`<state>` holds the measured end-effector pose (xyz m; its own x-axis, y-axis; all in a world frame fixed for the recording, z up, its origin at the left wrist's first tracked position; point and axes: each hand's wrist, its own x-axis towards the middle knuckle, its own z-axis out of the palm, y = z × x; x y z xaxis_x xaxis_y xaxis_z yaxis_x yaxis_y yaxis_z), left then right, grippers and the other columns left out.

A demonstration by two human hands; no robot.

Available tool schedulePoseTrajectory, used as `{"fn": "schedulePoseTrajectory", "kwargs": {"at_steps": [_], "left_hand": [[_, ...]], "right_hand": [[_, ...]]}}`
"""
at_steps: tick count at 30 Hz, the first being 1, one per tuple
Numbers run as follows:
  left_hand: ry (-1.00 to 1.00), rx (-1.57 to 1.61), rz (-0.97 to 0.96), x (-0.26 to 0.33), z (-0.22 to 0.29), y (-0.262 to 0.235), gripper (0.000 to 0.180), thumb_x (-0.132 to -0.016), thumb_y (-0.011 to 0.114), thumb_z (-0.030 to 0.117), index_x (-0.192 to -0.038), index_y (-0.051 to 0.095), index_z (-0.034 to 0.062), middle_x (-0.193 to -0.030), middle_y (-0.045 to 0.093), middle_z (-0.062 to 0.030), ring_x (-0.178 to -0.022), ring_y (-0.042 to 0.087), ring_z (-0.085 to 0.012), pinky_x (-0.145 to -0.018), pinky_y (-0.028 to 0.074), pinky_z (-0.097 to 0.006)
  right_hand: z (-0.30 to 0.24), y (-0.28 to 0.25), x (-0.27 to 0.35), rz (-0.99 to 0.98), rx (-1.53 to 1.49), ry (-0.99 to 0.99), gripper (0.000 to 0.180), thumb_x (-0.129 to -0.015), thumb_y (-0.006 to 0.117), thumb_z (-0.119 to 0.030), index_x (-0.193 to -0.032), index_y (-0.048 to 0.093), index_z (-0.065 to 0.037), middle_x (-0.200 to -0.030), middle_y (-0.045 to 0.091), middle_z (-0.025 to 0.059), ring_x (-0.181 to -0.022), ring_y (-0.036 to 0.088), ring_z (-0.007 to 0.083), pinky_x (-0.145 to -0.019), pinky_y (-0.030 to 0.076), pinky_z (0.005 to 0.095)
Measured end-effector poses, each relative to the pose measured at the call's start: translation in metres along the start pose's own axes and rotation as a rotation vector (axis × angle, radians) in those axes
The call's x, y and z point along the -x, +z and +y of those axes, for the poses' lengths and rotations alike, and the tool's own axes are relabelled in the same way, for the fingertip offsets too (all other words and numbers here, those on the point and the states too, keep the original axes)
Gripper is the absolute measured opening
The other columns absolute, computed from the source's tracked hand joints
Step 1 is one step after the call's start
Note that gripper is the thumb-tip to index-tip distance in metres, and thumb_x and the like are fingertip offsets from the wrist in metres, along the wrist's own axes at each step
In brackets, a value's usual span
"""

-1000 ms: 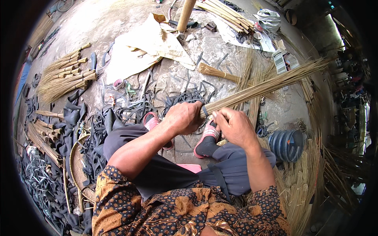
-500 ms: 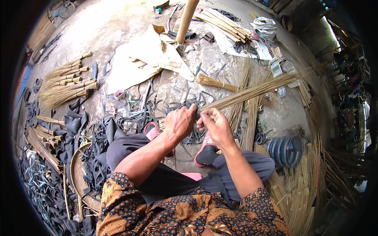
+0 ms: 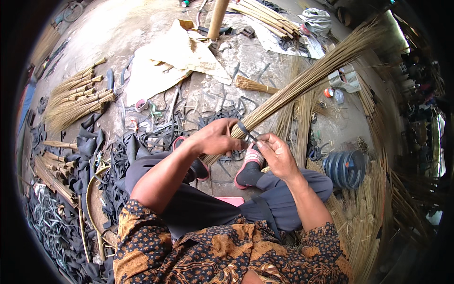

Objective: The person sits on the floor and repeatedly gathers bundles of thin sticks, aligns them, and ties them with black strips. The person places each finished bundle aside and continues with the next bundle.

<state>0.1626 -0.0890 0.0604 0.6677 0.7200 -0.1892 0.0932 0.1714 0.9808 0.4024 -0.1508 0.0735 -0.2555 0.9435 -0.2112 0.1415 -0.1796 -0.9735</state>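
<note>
Right, to the head view, where both hands are busy at the middle of the picture. Left hand [image 3: 213,138] has its fingers curled around the bundle [image 3: 295,92], gripping it near the butt end, a bit of which pokes out below the palm. And what a spread on that bundle! It slants up and away to the right, tied tight at the grip and fanning into fine tips high over the floor [image 3: 198,102]. A black strip [image 3: 242,127] loops round it just beyond the left hand, and the right hand [image 3: 278,154] has the strip's loose end, thumb and fingers pinched narrow on it, close beside the bundle.

Below the hands, crossed legs in grey trousers [image 3: 302,201], with a pink shoe [image 3: 246,165] just under the right hand. Off to the left, dark scraps [image 3: 113,187] lie in heaps around a round tray [image 3: 90,191], and further up sits a row of small brooms [image 3: 78,99]. Top centre, a pale cloth [image 3: 163,64] sprawls near a post [image 3: 218,19]. Beyond the bundle, poles [image 3: 267,18] lie beside a white sack [image 3: 317,21]. Over on the right, a ribbed blue tub [image 3: 344,169] rests on its side, loose stalks [image 3: 362,227] piled below it.
</note>
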Motion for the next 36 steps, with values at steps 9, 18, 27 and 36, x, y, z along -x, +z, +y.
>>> {"fn": "schedulePoseTrajectory", "kwargs": {"at_steps": [9,18,27,36], "left_hand": [[-0.106,-0.338,0.064,-0.002,0.027,0.018,0.041,-0.091,0.077,0.021,-0.118,0.058,-0.0044,-0.095,0.071,-0.0169,-0.094,0.070,-0.0196,-0.082,0.056,-0.036],[0.020,-0.041,0.052,-0.017,0.018,0.028,0.030,-0.087,0.069,0.008,-0.115,0.063,-0.0011,-0.074,0.064,-0.0012,-0.062,0.061,-0.0119,-0.056,0.049,-0.029],[0.017,-0.535,0.347,-0.013,0.009,0.022,0.052,-0.092,0.073,0.038,-0.118,0.056,-0.0042,-0.097,0.071,-0.0288,-0.095,0.070,-0.0467,-0.079,0.055,-0.053],[0.009,-0.746,0.497,-0.017,0.003,0.010,0.053,-0.100,0.064,0.050,-0.112,0.059,-0.0011,-0.082,0.068,-0.0258,-0.081,0.067,-0.0494,-0.071,0.051,-0.055]], "right_hand": [[-0.014,0.005,-0.008,-0.056,-0.206,-0.115,0.033,-0.106,0.061,-0.009,-0.135,0.057,0.005,-0.125,0.069,0.0095,-0.114,0.063,0.0109,-0.100,0.049,0.0281],[-0.019,0.008,-0.008,-0.076,-0.291,-0.133,0.036,-0.107,0.062,-0.016,-0.134,0.056,0.006,-0.120,0.069,0.0086,-0.108,0.063,0.0112,-0.096,0.050,0.0283],[-0.009,0.023,-0.033,0.099,-0.281,-0.142,0.029,-0.108,0.060,-0.018,-0.128,0.058,0.003,-0.100,0.068,0.0024,-0.085,0.062,0.0072,-0.075,0.050,0.0240],[-0.026,0.014,0.000,0.044,0.141,0.039,0.026,-0.109,0.056,-0.021,-0.092,0.063,-0.003,-0.067,0.052,-0.0044,-0.059,0.044,0.0046,-0.055,0.038,0.0246]]}}
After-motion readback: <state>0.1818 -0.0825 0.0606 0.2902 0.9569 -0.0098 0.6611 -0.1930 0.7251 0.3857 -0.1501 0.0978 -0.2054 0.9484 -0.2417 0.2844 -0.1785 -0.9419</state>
